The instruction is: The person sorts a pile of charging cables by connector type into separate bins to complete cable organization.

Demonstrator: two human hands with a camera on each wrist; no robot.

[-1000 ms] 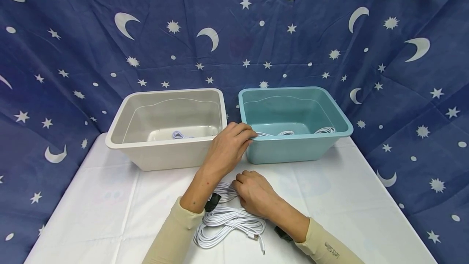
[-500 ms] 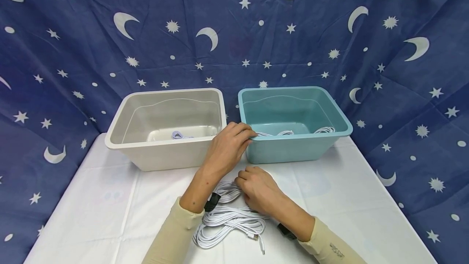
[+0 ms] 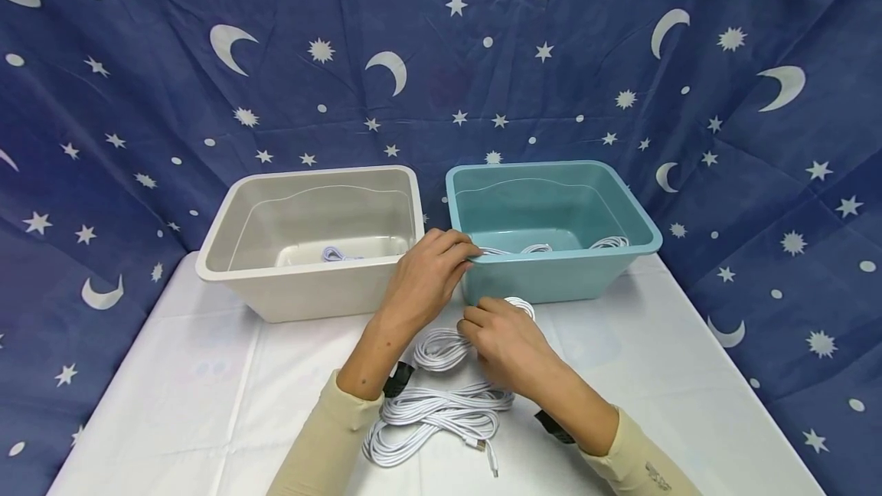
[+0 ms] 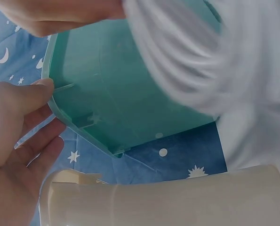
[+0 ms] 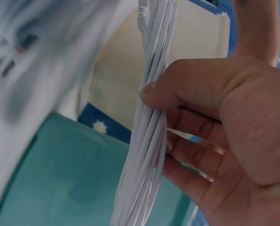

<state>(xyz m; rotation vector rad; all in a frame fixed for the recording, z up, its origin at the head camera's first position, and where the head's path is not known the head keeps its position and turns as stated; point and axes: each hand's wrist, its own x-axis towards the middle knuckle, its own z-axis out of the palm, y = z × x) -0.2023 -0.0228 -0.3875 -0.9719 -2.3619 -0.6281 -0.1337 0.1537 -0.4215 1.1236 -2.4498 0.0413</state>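
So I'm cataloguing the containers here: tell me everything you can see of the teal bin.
The teal bin is a rectangular open tub of smooth, plastic-looking material with a rolled rim and walls that taper downward. It stands upright on the white tablecloth, beside the beige bin, before the starry backdrop. White cables lie on its floor. The left hand grips its near-left rim; the right hand holds a coiled cable bundle just in front of it.

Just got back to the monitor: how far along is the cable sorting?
Done: white cables already lie in the teal bin and the beige bin. In hand: right hand grips a coiled cable; left hand holds the teal rim. Left: the loose cable bundle.
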